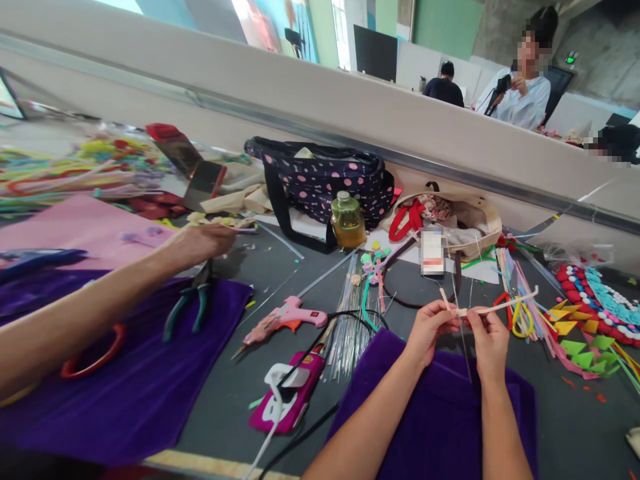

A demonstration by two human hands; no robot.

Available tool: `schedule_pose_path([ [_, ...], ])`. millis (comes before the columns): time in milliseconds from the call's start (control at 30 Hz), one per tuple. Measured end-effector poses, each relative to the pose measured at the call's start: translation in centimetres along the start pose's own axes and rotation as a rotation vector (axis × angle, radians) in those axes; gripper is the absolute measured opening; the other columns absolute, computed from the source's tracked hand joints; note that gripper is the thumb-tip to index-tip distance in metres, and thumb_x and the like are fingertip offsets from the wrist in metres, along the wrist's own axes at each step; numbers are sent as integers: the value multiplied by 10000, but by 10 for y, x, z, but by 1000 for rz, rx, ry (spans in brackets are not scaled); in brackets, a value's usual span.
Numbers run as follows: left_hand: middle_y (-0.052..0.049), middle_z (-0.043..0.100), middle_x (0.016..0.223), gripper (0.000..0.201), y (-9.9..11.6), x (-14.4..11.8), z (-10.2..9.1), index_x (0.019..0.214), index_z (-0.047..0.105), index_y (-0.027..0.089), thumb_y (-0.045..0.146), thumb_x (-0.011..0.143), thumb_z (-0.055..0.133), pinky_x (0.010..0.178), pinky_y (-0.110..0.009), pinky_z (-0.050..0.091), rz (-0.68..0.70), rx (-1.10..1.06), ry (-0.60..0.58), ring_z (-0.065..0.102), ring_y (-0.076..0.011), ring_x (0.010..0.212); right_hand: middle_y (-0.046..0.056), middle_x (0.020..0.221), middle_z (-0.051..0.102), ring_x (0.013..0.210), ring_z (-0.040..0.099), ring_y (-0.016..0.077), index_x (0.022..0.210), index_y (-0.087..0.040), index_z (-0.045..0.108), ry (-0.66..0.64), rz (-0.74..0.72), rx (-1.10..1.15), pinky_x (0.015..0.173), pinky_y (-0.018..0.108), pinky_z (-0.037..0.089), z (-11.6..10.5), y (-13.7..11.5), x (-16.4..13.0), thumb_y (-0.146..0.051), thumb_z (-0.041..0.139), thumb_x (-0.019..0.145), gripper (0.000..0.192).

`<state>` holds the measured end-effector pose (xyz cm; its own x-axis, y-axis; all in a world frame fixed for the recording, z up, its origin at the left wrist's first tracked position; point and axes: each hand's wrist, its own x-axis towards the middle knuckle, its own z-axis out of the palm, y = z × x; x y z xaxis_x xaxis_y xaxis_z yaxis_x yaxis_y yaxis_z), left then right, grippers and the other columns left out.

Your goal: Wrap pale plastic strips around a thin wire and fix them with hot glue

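My left hand (429, 327) and my right hand (489, 337) are close together over a folded purple cloth (415, 407). Both pinch a pale fuzzy pipe cleaner (510, 301), whose long end sticks out to the right with a small hook at its tip. A short pale end rises beside my left fingers. Thin wire (465, 347) runs past the fingertips and down between my hands. To the left of my forearm lies a bundle of clear thin stems (347, 327).
A co-worker's hand (207, 240) reaches in from the left above pliers (193, 300). A pink glue gun (287, 317), magenta power bank (290, 400) and cables lie between us. A bottle (349, 220), patterned bag (320, 177), phone (431, 252) and coloured pipe cleaners (520, 280) surround my work area.
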<state>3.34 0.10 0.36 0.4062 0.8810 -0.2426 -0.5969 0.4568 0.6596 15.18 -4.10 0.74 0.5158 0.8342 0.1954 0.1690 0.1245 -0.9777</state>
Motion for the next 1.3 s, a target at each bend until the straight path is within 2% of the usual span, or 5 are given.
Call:
schedule_pose_path([
  [667, -44, 680, 615, 241, 1, 0, 0, 754, 696, 108, 248, 591, 805, 554, -219, 507, 11, 35, 2, 613, -116, 534, 14, 703, 652, 626, 576, 150, 780, -166, 665, -28, 31, 25, 607, 261, 481, 0, -2, 0, -410, 693, 748, 247],
  [1000, -42, 675, 626, 242, 0, 0, 0, 748, 695, 109, 259, 594, 807, 569, -221, 505, 13, 45, -1, 610, -115, 553, 13, 696, 659, 594, 568, 143, 781, -162, 672, -61, 70, 38, 576, 256, 481, -2, 6, 2, -418, 697, 744, 260],
  [1300, -33, 662, 600, 260, 2, -1, 1, 724, 708, 115, 274, 553, 823, 571, -237, 496, 8, 54, 28, 589, -113, 531, 37, 717, 676, 646, 612, 171, 780, -155, 677, -51, -2, -58, 625, 282, 510, -2, -1, 0, -435, 676, 758, 281],
])
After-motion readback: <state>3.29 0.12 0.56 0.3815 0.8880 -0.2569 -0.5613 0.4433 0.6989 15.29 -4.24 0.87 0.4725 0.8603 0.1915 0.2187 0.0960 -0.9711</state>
